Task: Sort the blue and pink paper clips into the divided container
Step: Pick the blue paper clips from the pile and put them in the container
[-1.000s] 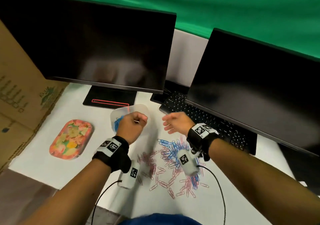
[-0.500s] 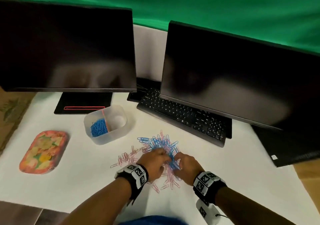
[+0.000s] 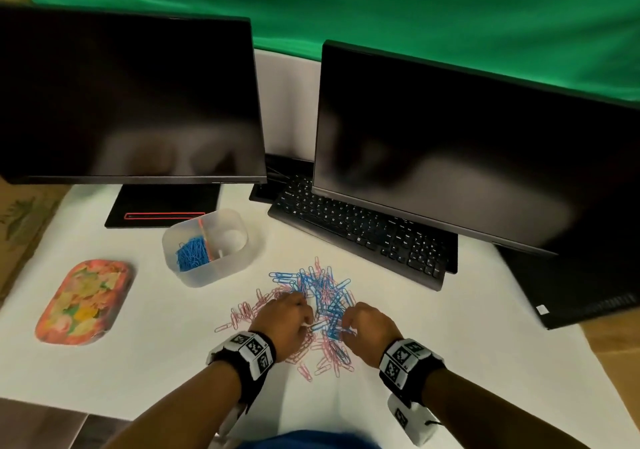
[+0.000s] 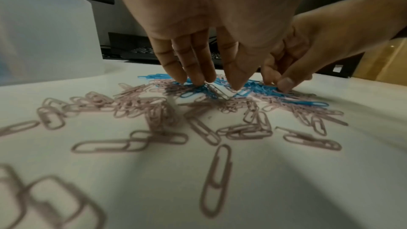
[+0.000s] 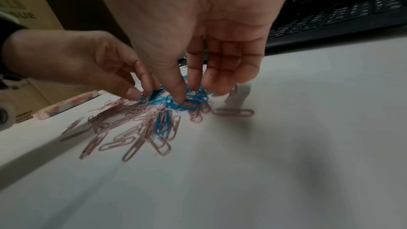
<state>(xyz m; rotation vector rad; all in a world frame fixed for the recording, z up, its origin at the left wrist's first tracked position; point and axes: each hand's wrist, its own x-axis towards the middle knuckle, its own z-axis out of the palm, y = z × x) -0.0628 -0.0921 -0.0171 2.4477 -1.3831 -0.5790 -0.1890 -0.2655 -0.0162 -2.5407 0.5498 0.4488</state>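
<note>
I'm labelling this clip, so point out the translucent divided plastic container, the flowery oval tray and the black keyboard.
translucent divided plastic container (image 3: 221, 270): head view, bare front wall.
flowery oval tray (image 3: 85, 301): head view, middle of its patterned top.
black keyboard (image 3: 360, 232): head view, middle rows of keys.

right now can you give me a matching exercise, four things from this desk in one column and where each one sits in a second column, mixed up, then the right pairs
Things
1. sorted blue paper clips
2. floral tray
3. keyboard
4. mixed pile of paper clips

Places
A. partly under the right monitor
B. left compartment of the divided container
C. loose on the white table, under both hands' fingertips
D. far left of the table, left of the container

Pairs: 1-B, 2-D, 3-A, 4-C
</note>
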